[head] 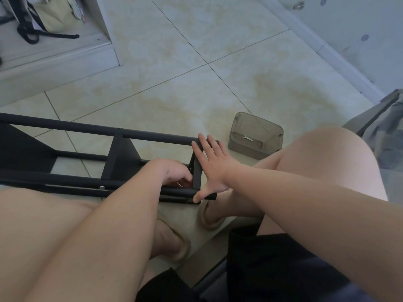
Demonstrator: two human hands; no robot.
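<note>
Pale tiled floor (196, 51) fills the upper half of the frame. On it, at middle left, a black metal frame (65, 125) lies on its side. Its long axis runs from the left edge toward the centre, where its end faces the person's knees.

The right hand (214, 164) is spread flat against that end. Its straight fingers reach up to the upper tube and its thumb (201, 195) lies on the lower tube (65, 179). The left hand (172, 173) sits inside the frame just beside the end plate (197, 171) with its fingers curled. Whether it grips anything cannot be told.

A translucent grey box (246, 149) stands on the floor just right of the frame's end. A pale bag (54, 14) rests at upper left.
</note>
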